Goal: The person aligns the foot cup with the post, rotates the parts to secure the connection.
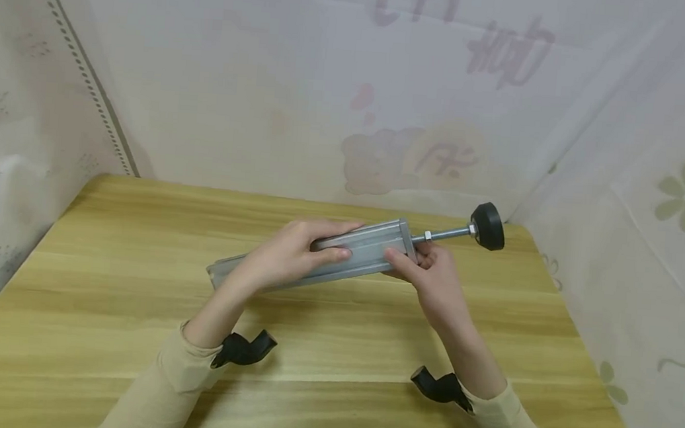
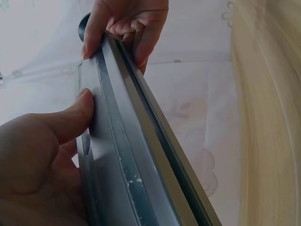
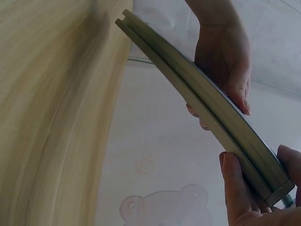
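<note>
Item: aluminium profile bar (image 1: 339, 257), grey, slotted along its length, held above the wooden table (image 1: 105, 277) near the table's middle, running from near left to far right. A threaded rod (image 1: 445, 234) with a nut stood out of its far right end and carried a black round foot (image 1: 488, 227), which hung clear of the table near the far right corner.

Left hand (image 1: 288, 256): wrapped over the bar's middle, fingers curled across the top and far face, thumb pressed flat against the near face. The left wrist view showed the thumb (image 2: 75, 115) lying on the bar (image 2: 127, 155) beside its slot.

Right hand (image 1: 434, 273): gripped the bar's far right end, fingers curled round it, one fingertip on the near face just beside the end plate. The right wrist view showed a finger (image 3: 235, 181) and the thumb on either side of the bar (image 3: 207, 101) at that end, with the left hand (image 3: 225, 61) further along. The left wrist view showed the right hand (image 2: 124, 23) clamped on the far end, the foot mostly hidden behind it.

Surroundings: pale printed cloth (image 1: 385, 111) hung behind and to both sides of the table. Beige sleeves (image 1: 182, 368) covered both forearms; a black wrist mount (image 1: 243, 348) sat on each wrist.
</note>
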`<state>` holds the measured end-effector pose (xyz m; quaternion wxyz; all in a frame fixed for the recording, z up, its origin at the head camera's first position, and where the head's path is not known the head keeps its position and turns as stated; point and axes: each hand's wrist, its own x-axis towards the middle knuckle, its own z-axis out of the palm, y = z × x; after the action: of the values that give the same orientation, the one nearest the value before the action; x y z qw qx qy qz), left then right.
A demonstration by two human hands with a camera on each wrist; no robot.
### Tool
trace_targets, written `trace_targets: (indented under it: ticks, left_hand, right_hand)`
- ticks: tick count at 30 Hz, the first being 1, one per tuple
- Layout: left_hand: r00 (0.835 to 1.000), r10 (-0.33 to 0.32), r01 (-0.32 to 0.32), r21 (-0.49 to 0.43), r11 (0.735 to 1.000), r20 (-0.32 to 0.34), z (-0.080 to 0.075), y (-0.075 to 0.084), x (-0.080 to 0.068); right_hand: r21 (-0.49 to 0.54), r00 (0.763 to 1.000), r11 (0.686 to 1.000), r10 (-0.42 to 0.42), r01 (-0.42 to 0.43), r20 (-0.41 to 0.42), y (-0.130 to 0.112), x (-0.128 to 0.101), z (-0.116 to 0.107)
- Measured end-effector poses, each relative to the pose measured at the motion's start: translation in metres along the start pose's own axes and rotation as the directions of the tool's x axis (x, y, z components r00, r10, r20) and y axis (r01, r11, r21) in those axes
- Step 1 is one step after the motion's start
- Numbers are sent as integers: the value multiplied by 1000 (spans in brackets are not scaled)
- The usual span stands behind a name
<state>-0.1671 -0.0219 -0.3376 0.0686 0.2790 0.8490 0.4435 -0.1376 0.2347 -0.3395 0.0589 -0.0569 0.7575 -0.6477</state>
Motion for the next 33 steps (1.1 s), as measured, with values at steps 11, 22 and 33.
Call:
trace_targets:
  ticks: [11, 22, 33]
  left_hand:
    - [997, -23, 22, 17, 1000, 74, 6, -3, 7]
    - [994, -21, 21, 3, 1000, 107, 7, -6, 10]
    - [994, -31, 22, 91, 996, 101, 11, -8, 14]
  right_hand:
    - [73, 999, 997, 38, -40, 30, 7, -2, -6]
    - [92, 995, 993, 65, -72, 77, 13, 0, -9]
    - [147, 994, 985, 84, -93, 67, 13, 1, -9]
